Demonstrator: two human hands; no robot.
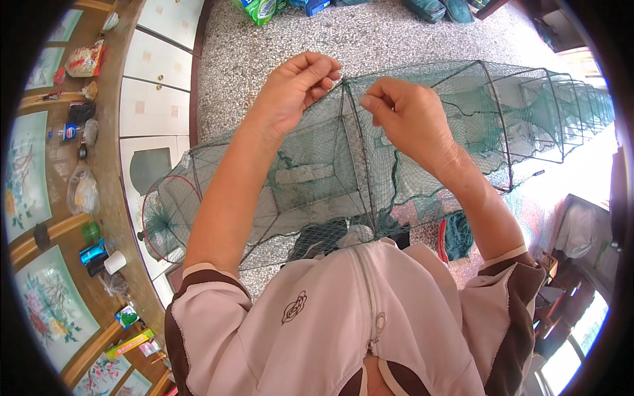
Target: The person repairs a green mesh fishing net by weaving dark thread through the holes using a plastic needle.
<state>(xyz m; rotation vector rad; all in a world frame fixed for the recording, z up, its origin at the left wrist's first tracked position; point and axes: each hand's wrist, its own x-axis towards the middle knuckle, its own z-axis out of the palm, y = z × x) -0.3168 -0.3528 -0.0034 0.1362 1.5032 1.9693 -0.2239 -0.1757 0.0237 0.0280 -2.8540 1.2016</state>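
Note:
A long folding fish trap (304, 145) of green mesh stretches across in front of me, held in shape by dark rectangular frames. At its left end a red ring (145, 218) surrounds a funnel of mesh. My left hand (297, 86) is closed in a pinch at the far top corner of one dark frame (356, 138). Just right of that frame, my right hand (409, 119) is also pinched, thumb against fingers, above the mesh. Whatever thin thing either hand holds is too small to make out.
On the left runs a wooden counter (109, 165) with white cupboard doors (155, 86), carrying bottles, bags and a white cup (115, 262). Green packages (261, 8) lie on the speckled floor (224, 86) at the far side. Dark green net (457, 236) lies near my right arm.

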